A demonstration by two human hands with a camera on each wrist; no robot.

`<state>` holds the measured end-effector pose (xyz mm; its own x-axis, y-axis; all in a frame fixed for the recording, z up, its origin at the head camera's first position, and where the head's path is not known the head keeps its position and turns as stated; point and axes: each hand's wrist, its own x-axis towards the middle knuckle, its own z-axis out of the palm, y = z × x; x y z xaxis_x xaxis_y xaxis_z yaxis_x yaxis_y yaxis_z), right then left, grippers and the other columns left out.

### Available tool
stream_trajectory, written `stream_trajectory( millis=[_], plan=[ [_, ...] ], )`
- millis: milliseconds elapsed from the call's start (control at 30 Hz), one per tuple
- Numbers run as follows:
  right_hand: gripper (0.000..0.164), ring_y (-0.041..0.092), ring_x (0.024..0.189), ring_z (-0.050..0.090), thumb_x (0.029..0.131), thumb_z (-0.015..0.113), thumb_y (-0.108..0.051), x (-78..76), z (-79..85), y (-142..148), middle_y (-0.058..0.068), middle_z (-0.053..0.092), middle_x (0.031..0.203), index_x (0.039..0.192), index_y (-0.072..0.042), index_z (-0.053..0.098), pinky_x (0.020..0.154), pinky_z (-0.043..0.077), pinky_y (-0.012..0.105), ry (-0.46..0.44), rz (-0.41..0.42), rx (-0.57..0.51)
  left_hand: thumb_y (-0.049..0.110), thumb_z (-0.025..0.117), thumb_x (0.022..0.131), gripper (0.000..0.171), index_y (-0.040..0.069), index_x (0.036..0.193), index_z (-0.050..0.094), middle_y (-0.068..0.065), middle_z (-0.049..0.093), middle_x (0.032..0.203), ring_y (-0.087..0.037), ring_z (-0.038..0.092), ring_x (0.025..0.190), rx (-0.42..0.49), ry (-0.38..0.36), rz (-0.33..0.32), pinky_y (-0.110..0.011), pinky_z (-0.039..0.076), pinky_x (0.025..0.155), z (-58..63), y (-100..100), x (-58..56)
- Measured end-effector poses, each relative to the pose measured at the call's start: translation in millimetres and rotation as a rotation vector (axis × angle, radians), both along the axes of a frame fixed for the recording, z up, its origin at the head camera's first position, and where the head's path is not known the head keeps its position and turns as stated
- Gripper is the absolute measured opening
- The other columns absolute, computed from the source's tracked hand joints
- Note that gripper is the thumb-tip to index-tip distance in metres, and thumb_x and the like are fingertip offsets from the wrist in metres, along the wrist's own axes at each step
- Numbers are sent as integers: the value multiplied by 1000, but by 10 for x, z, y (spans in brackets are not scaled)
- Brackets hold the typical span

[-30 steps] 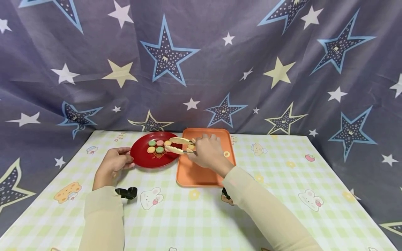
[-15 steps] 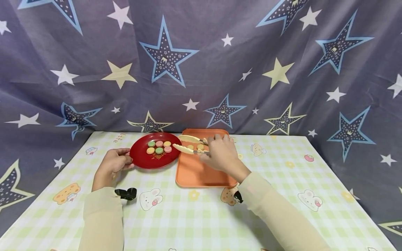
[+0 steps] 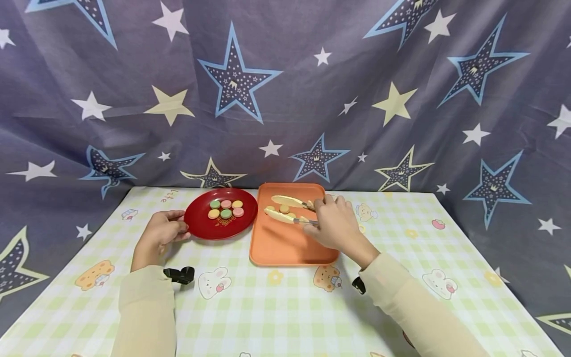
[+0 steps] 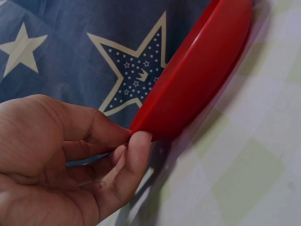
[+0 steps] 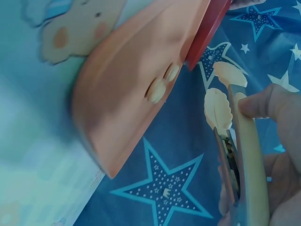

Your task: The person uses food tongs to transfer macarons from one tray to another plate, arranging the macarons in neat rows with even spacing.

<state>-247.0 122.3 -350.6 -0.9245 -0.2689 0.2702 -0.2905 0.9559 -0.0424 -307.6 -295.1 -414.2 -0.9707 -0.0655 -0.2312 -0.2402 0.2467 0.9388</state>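
Observation:
At the left, my left hand (image 3: 162, 232) pinches the rim of a red plate (image 3: 198, 223) between thumb and fingers; the left wrist view shows this grip on the plate's edge (image 4: 188, 80). Several macarons (image 3: 226, 213) in green, pink and yellow sit on the plate in two rows. My right hand (image 3: 336, 220) grips a pair of tongs (image 3: 285, 201) with cream scalloped tips. The tips are spread apart over the orange tray (image 3: 285, 248), with nothing held between them. Two yellowish macarons (image 5: 156, 90) lie on the tray, partly overlapped by the tongs in the head view.
The plate's right edge meets the tray's left side. A checked cloth (image 3: 250, 317) with cartoon prints covers the table. Behind the table hangs a dark curtain (image 3: 285, 99) with stars. A black camera piece (image 3: 180, 275) sits at the left wrist.
My right hand has drawn the tongs rightward, from over the plate to over the tray. A pink macaron at the plate's right now shows apart from the tongs. My left hand stays put.

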Motion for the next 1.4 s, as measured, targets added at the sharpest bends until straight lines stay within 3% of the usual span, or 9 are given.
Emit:
stream_trajectory(
  millis=[133, 300, 667, 1400],
  plan=[
    [52, 34, 84, 48, 88, 65, -46, 21, -57, 110, 15, 60, 105, 118, -4, 67, 75, 45, 45, 8, -12, 0, -9, 50, 94, 63, -10, 154, 32, -21, 45, 135, -12, 64, 76, -5, -4, 3, -30, 64, 76, -9, 1, -2],
    [52, 34, 80, 48, 88, 67, -49, 50, -106, 215, 15, 60, 98, 113, -4, 69, 73, 44, 45, 23, -15, -3, -9, 51, 95, 62, -9, 154, 32, -23, 44, 140, -12, 65, 76, -10, -16, 15, -30, 64, 75, -5, -4, -6],
    [37, 32, 75, 48, 85, 70, -45, 52, -182, 365, 9, 54, 86, 93, -9, 64, 69, 47, 46, -22, -25, 45, -9, 50, 94, 63, -9, 154, 32, -20, 45, 134, -13, 65, 79, -14, -8, 5, -30, 63, 78, 18, 10, -5],
    [29, 33, 76, 51, 86, 66, -40, -33, -219, 356, 10, 55, 86, 83, -12, 60, 67, 48, 48, -112, -58, 40, -9, 51, 93, 63, -10, 154, 32, -17, 46, 128, -11, 64, 74, -4, -3, 9, -30, 64, 75, 17, 12, -3]
  ],
)
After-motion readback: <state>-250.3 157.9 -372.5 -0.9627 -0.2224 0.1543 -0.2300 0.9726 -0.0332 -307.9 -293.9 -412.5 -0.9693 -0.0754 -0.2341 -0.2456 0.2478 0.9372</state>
